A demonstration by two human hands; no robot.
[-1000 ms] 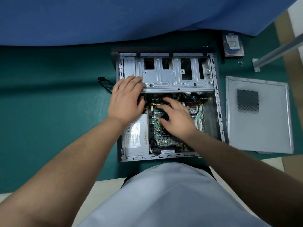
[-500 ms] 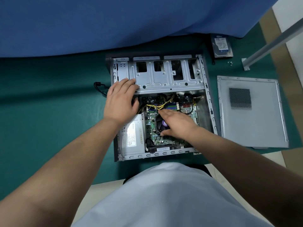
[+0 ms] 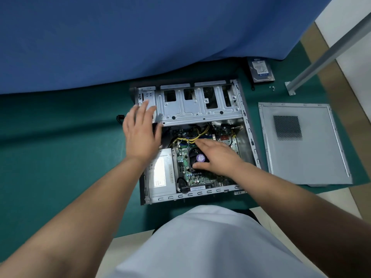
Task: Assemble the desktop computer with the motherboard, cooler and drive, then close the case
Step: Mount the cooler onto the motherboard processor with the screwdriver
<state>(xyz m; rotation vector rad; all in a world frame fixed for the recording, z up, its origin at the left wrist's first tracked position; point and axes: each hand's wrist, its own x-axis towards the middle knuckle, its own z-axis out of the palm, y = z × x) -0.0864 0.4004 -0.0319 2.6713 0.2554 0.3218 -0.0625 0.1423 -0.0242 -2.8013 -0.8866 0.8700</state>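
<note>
Both hands work inside the open case (image 3: 250, 137), which lies on its side on the green mat (image 3: 60, 157). Right hand (image 3: 218, 157) rests flat, fingers straight, on the cooler (image 3: 195, 158) mounted on the motherboard (image 3: 182, 169), gripping nothing. Left hand (image 3: 141, 135) lies open, fingers extended, over the drive cage (image 3: 198, 109) corner. Drive (image 3: 260, 70) lies outside, behind the case. Side panel (image 3: 303, 145) lies to the right, apart
</note>
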